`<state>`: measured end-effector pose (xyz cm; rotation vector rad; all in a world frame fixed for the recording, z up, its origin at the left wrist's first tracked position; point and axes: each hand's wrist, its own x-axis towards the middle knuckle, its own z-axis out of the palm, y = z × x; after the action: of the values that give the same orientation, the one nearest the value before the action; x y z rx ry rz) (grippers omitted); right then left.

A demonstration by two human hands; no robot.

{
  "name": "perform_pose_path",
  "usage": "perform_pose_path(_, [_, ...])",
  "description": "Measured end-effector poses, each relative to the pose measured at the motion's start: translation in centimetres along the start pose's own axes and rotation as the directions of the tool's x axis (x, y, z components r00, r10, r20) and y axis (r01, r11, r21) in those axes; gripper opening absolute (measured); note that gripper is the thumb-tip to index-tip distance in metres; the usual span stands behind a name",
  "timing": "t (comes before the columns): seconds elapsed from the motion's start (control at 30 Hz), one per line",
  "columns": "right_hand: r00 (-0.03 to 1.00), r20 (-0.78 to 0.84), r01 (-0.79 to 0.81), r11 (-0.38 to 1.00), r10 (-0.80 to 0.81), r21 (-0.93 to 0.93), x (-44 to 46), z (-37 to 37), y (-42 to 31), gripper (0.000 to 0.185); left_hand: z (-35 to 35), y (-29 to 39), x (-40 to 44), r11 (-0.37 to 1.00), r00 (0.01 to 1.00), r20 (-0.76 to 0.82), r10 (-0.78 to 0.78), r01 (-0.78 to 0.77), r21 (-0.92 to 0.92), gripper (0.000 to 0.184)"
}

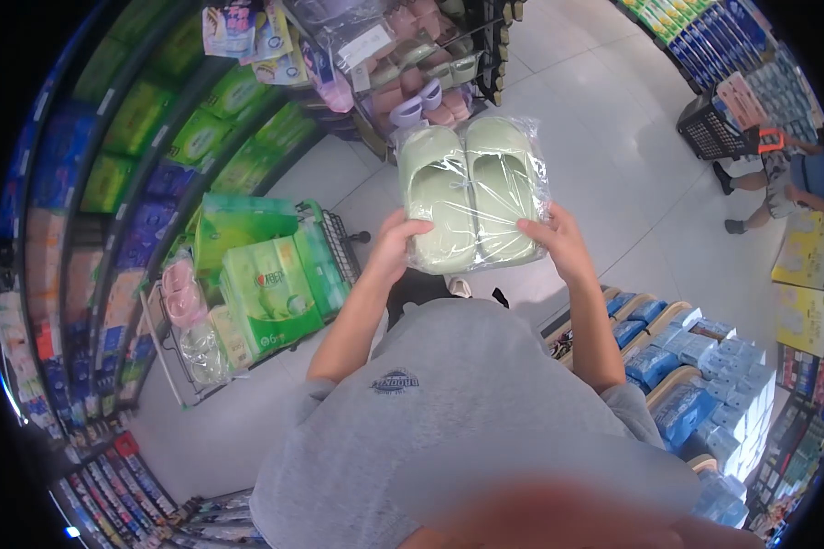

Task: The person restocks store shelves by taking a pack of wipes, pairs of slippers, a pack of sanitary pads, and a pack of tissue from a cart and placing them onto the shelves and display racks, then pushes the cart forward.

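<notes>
Bright, fisheye-curved, blurred at bottom

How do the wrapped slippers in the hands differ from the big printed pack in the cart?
The slippers are pale green; the pack is a brighter, deeper green.
The slippers show through clear wrap; the pack's printed covering hides its contents.
The slippers are held between the left hand and right hand; the pack sits in the cart.
Both are green and packaged.

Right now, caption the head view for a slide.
Left hand and right hand hold bagged green slippers near a loaded cart.
</notes>
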<state>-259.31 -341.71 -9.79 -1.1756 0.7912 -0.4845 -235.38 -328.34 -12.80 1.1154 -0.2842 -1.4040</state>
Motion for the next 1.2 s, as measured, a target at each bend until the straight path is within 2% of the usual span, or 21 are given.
perform_pose_path(0.07, [0.996, -0.088, -0.001, 0.994, 0.01, 0.107, 1.2, -2.0, -0.3, 0.04, 1.5, 0.0, 2.7, 0.998, 0.998, 0.006, -0.062, 0.062, 0.013, 0.039])
perform_pose_path(0.2, [0.989, -0.147, 0.028, 0.996, -0.015, 0.088, 5.5, -6.6, -0.8, 0.037, 4.1, 0.6, 9.0, 0.978, 0.977, 0.052, -0.208, 0.207, 0.016, 0.047])
perform_pose_path(0.37, [0.976, -0.204, 0.098, 0.993, -0.082, 0.069, 13.2, -12.2, -3.9, 0.035, 7.1, 2.3, 19.6, 0.983, 0.968, 0.175, -0.182, 0.176, 0.048, 0.049])
perform_pose_path(0.63, [0.957, -0.269, 0.095, 0.993, -0.109, -0.064, 25.8, -22.5, -9.7, 0.032, 14.4, 7.2, 35.0, 0.992, 0.941, 0.313, -0.127, 0.124, 0.028, 0.043])
perform_pose_path(0.7, [0.962, -0.254, 0.089, 0.994, -0.102, -0.063, 27.8, -24.6, -10.0, 0.033, 15.6, 7.2, 37.3, 0.99, 0.95, 0.281, -0.139, 0.142, 0.009, 0.042])
perform_pose_path(0.8, [0.971, -0.241, -0.006, 1.0, 0.003, -0.013, 31.5, -26.7, -11.1, 0.035, 16.2, 7.4, 41.3, 0.987, 0.965, 0.225, -0.136, 0.15, -0.049, 0.036])
perform_pose_path(0.9, [0.974, -0.221, -0.055, 0.998, 0.044, -0.043, 36.3, -26.9, -12.1, 0.036, 14.8, 7.7, 44.3, 0.988, 0.992, 0.066, -0.11, 0.116, -0.101, 0.034])
perform_pose_path(0.93, [0.981, -0.178, -0.076, 0.997, 0.073, -0.009, 38.5, -27.4, -11.7, 0.036, 14.3, 7.8, 45.3, 0.987, 0.993, 0.05, -0.11, 0.115, -0.115, 0.034])
perform_pose_path(1.03, [0.986, -0.074, -0.146, 0.988, 0.149, 0.043, 44.1, -27.7, -12.8, 0.038, 13.7, 8.8, 48.0, 0.96, 0.978, -0.146, -0.151, 0.111, -0.255, 0.029])
perform_pose_path(1.2, [0.965, 0.128, -0.234, 0.972, 0.229, 0.02, 53.3, -29.0, -14.7, 0.04, 13.1, 10.8, 52.8, 0.946, 0.963, -0.252, -0.101, 0.014, -0.325, 0.03])
